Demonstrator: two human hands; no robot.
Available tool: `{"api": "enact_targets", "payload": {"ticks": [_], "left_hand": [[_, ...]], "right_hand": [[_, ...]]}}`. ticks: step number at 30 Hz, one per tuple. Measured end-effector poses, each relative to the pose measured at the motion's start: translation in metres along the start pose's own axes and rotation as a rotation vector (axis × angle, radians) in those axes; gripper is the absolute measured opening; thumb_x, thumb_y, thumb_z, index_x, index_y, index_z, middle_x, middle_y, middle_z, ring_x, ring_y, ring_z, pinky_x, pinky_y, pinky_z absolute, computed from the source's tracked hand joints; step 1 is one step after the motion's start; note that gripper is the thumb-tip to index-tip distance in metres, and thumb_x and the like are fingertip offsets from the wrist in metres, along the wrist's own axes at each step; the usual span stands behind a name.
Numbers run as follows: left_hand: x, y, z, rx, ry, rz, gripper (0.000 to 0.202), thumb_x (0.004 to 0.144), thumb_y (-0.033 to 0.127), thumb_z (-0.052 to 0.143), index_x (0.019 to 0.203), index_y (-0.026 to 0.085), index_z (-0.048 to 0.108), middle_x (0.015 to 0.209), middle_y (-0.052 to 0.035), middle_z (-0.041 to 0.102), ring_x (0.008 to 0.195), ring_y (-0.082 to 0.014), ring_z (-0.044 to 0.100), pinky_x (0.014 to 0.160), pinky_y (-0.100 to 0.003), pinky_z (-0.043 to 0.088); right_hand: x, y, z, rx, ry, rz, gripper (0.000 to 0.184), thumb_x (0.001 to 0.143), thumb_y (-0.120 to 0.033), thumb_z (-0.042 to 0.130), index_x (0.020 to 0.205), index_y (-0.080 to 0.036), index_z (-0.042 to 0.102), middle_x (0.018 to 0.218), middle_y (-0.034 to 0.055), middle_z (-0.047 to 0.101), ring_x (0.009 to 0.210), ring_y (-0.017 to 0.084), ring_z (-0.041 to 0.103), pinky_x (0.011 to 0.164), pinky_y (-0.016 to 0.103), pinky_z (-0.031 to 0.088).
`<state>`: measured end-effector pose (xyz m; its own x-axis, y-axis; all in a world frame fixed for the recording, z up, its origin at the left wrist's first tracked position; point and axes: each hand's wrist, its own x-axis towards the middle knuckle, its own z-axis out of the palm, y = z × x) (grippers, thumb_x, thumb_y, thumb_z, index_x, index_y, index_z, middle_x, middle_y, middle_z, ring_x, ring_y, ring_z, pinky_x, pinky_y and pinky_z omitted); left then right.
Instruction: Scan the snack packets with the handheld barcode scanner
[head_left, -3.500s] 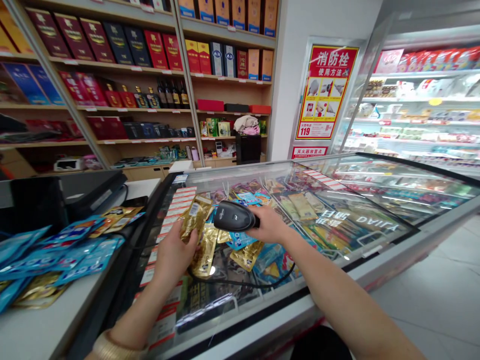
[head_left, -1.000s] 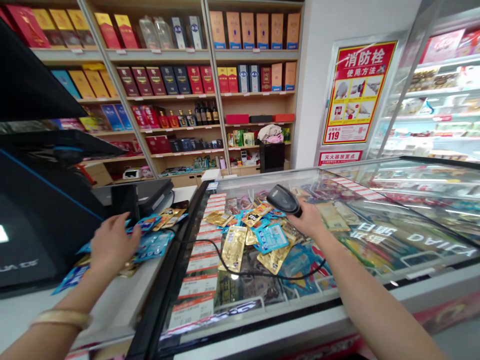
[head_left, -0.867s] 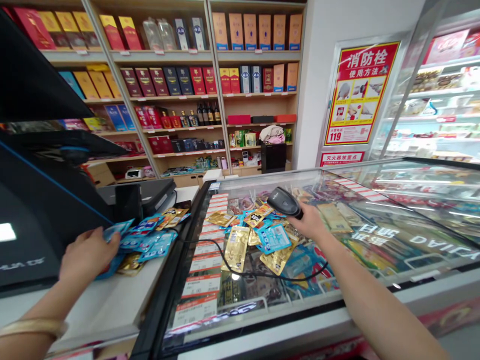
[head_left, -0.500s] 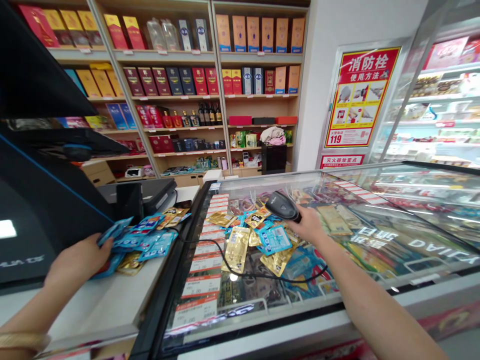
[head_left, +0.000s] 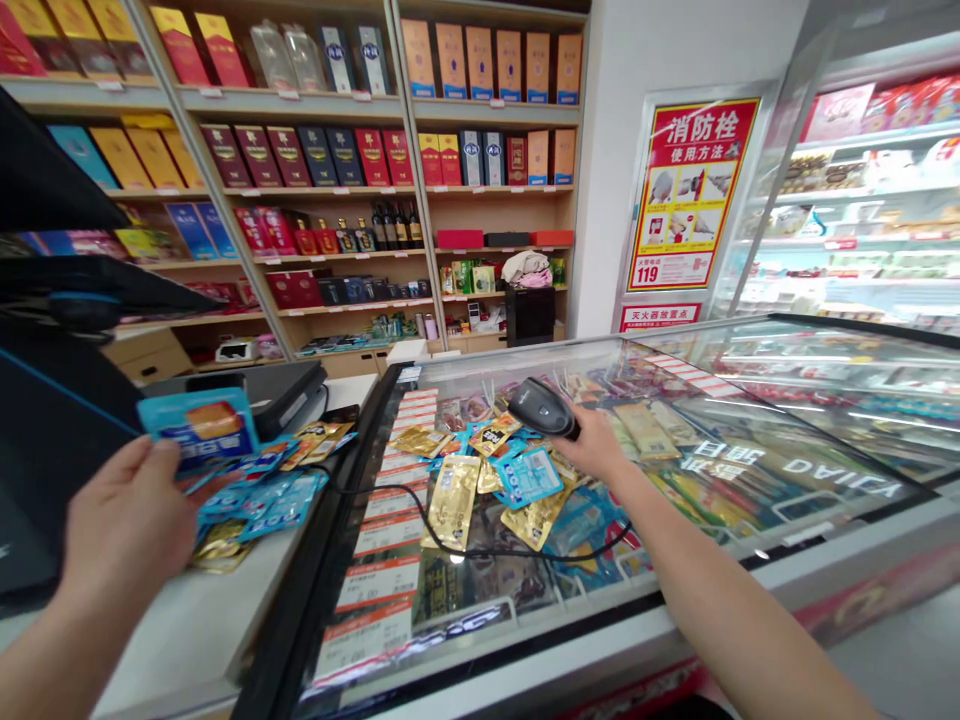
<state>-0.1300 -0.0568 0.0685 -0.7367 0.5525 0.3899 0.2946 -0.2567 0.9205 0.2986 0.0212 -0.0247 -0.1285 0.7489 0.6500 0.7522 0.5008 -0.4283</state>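
- At eight o'clock in the head view, the left hand [head_left: 127, 520] is raised over the white counter [head_left: 172, 640]. Thumb and fingers are pinched shut on a flat blue foil packet with an orange picture [head_left: 199, 428], held upright and clear of everything else.
- Just below that packet, at about nine o'clock, a loose heap of blue and gold sachets [head_left: 259, 495] lies on the counter, beside a black till screen [head_left: 45, 430].
- At four o'clock, close to the centre, the right hand [head_left: 596, 445] is wrapped tight round the handle of a black handheld barcode scanner [head_left: 541, 407]. Its head points left, well apart from the raised packet.
- Under the scanner a second spread of gold and blue sachets [head_left: 480, 480] rests on the glass lid of a chest freezer [head_left: 825, 560]. The scanner's black cable [head_left: 427, 525] loops across them towards the counter.
- As things lie, the sachets are split between counter and glass, with one in hand. Which heap is dealt with cannot be told.
- At twelve o'clock stand wooden shelves of boxed bottles [head_left: 337, 160], and at two o'clock a red and yellow poster [head_left: 690, 190].
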Motion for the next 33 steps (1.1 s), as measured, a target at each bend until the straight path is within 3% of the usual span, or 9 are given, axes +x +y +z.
{"api": "enact_targets", "payload": {"ticks": [2, 4, 7, 9, 11, 15, 21, 26, 33], "left_hand": [[-0.025, 0.011, 0.028, -0.272, -0.069, -0.359, 0.013, 0.086, 0.010, 0.045, 0.080, 0.015, 0.055, 0.075, 0.0017, 0.059, 0.071, -0.0093, 0.056, 0.061, -0.022, 0.054], [-0.048, 0.016, 0.052, -0.454, -0.180, -0.644, 0.018, 0.090, 0.017, 0.044, 0.078, 0.014, 0.056, 0.073, -0.0005, 0.058, 0.064, -0.0076, 0.054, 0.055, -0.017, 0.051], [-0.078, 0.013, 0.080, -0.620, -0.317, -0.833, 0.034, 0.093, 0.039, 0.043, 0.083, 0.012, 0.060, 0.073, -0.0043, 0.055, 0.060, -0.0076, 0.053, 0.046, -0.013, 0.046], [-0.095, 0.006, 0.096, -0.665, -0.418, -0.885, 0.030, 0.092, 0.036, 0.048, 0.089, 0.010, 0.062, 0.074, -0.0056, 0.055, 0.060, -0.0080, 0.053, 0.042, -0.013, 0.043], [-0.107, -0.001, 0.109, -0.689, -0.531, -0.894, 0.011, 0.087, 0.017, 0.054, 0.092, 0.012, 0.062, 0.077, -0.0050, 0.056, 0.060, -0.0072, 0.054, 0.043, -0.012, 0.043], [-0.121, -0.017, 0.122, -0.664, -0.681, -0.847, 0.032, 0.076, 0.000, 0.056, 0.105, 0.015, 0.061, 0.079, -0.0030, 0.059, 0.061, -0.0070, 0.057, 0.050, -0.014, 0.047], [-0.129, -0.034, 0.117, -0.526, -0.801, -0.669, 0.068, 0.064, 0.004, 0.068, 0.127, 0.024, 0.051, 0.114, -0.0077, 0.064, 0.084, -0.0126, 0.065, 0.066, -0.019, 0.052], [-0.130, -0.043, 0.110, -0.439, -0.906, -0.550, 0.093, 0.055, 0.018, 0.082, 0.138, 0.030, 0.041, 0.126, -0.0082, 0.060, 0.089, -0.0157, 0.065, 0.071, -0.023, 0.051], [-0.131, -0.046, 0.105, -0.454, -1.060, -0.482, 0.094, 0.064, 0.023, 0.074, 0.146, 0.036, 0.031, 0.131, -0.0088, 0.059, 0.101, -0.0212, 0.062, 0.072, -0.027, 0.049]], "right_hand": [[0.000, 0.000, 0.000, 0.011, 0.000, 0.001, 0.025, 0.069, -0.028, 0.060, 0.091, -0.019, 0.067, 0.083, 0.0072, 0.072, 0.078, 0.023, 0.067, 0.068, 0.028, 0.046], [0.000, 0.001, 0.001, 0.022, -0.002, 0.004, 0.025, 0.069, -0.028, 0.061, 0.092, -0.019, 0.067, 0.083, 0.0068, 0.072, 0.077, 0.023, 0.067, 0.067, 0.028, 0.046], [0.000, 0.001, 0.002, 0.038, -0.012, 0.007, 0.025, 0.071, -0.029, 0.062, 0.093, -0.019, 0.068, 0.082, 0.0061, 0.072, 0.076, 0.022, 0.066, 0.067, 0.028, 0.046], [0.000, 0.001, 0.002, 0.047, -0.023, 0.012, 0.025, 0.072, -0.031, 0.063, 0.093, -0.019, 0.068, 0.083, 0.0061, 0.072, 0.075, 0.022, 0.066, 0.067, 0.028, 0.046], [0.000, 0.000, 0.001, 0.058, -0.029, 0.017, 0.026, 0.071, -0.033, 0.066, 0.093, -0.019, 0.068, 0.084, 0.0066, 0.072, 0.076, 0.022, 0.066, 0.067, 0.028, 0.046], [0.001, -0.003, -0.001, 0.125, -0.048, 0.013, 0.028, 0.072, -0.035, 0.067, 0.095, -0.019, 0.068, 0.085, 0.0062, 0.073, 0.077, 0.022, 0.066, 0.069, 0.029, 0.047], [0.001, -0.012, -0.007, 0.254, -0.101, -0.050, 0.025, 0.073, -0.030, 0.065, 0.093, -0.017, 0.068, 0.088, 0.0063, 0.072, 0.081, 0.022, 0.065, 0.074, 0.030, 0.049], [-0.002, -0.023, -0.009, 0.360, -0.243, -0.128, 0.026, 0.069, -0.020, 0.064, 0.096, -0.019, 0.068, 0.090, 0.0035, 0.073, 0.082, 0.020, 0.066, 0.078, 0.029, 0.050], [-0.004, -0.032, -0.006, 0.447, -0.377, -0.206, 0.024, 0.068, -0.019, 0.064, 0.092, -0.017, 0.067, 0.090, 0.0040, 0.072, 0.080, 0.019, 0.066, 0.076, 0.027, 0.050]]}}
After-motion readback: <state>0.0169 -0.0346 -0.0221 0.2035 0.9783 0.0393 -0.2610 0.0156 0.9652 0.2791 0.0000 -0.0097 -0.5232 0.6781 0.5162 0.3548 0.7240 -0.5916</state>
